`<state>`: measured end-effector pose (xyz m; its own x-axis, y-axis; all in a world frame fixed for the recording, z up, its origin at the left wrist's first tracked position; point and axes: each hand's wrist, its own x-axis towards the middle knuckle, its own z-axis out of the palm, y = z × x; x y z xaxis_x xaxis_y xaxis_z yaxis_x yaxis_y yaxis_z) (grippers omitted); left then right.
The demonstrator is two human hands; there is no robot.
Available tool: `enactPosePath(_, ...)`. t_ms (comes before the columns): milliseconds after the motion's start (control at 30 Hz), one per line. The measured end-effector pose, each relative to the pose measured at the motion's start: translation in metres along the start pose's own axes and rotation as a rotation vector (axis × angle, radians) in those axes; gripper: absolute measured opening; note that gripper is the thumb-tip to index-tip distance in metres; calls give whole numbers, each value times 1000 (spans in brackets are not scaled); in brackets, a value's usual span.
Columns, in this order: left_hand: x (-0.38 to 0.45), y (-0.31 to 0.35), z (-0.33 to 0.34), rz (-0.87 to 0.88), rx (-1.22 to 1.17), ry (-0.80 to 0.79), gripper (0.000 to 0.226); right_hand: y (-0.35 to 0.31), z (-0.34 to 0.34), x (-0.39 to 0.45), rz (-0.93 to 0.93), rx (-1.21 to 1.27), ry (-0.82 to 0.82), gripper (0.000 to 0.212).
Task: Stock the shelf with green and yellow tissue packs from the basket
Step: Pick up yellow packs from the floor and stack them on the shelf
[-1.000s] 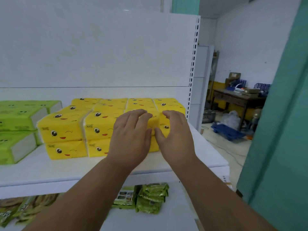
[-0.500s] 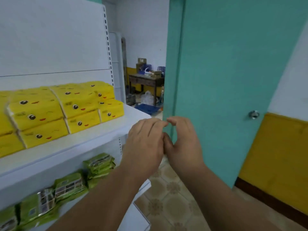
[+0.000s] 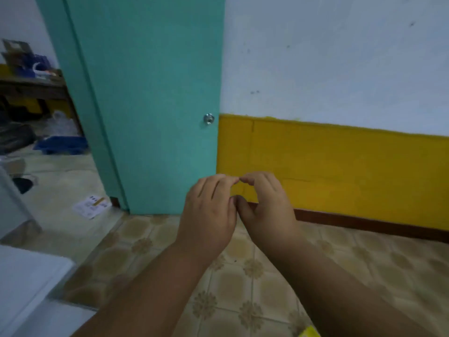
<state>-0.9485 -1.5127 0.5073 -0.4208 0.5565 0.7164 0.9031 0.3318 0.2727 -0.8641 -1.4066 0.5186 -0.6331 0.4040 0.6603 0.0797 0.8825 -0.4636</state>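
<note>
My left hand [image 3: 209, 212] and my right hand [image 3: 266, 210] hover side by side in mid-air over the tiled floor, palms down, fingers curled and fingertips nearly touching. Neither holds anything. Only a white corner of the shelf [image 3: 29, 280] shows at the lower left; the tissue packs on it are out of view. A small yellow scrap, possibly a tissue pack [image 3: 309, 333], peeks in at the bottom edge. No basket is visible.
A teal door [image 3: 150, 93] with a round metal knob [image 3: 208, 118] stands ahead, beside a white and yellow wall [image 3: 340, 161]. A printed paper [image 3: 92, 206] lies on the floor. Through the doorway sit a wooden table [image 3: 31, 86] and a blue crate [image 3: 60, 144].
My view has swung right, away from the shelf of yellow and green packs to the door and wall. Both hands left the yellow packs and travelled with me, empty.
</note>
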Motion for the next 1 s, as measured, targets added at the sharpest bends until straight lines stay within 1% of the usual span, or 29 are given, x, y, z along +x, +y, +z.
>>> enactPosePath(133, -13, 86, 88, -47, -130, -155, 39, 95, -59, -49, 145, -56, -57, 30)
enactPosePath(233, -25, 139, 144, -24, -177, -257, 37, 156, -90, -82, 255, -92, -76, 29)
enactPosePath(300, -30, 164, 175, -24, -209, -320, 39, 189, -105, -101, 338, -106, -75, 29)
enactPosePath(400, -31, 182, 213, -8, -236, -394, 42, 229, -114, -117, 413, -106, -90, 29)
enactPosePath(533, -39, 179, 274, 23, -253, -504, 40, 283, -95, -135, 541, -128, -112, 29)
enactPosePath(633, -50, 169, 328, -4, -281, -585, 35, 324, -69, -151, 625, -132, -120, 32)
enactPosePath(767, -75, 154, 408, -10, -367, -768, 35, 385, -31, -181, 818, -136, -168, 29)
enactPosePath(867, -98, 145, 472, 2, -375, -871, 33, 434, 3, -213, 934, -117, -158, 28)
enactPosePath(1000, -152, 133, 559, -34, -403, -985, 30, 502, 54, -270, 1104, -68, -160, 26)
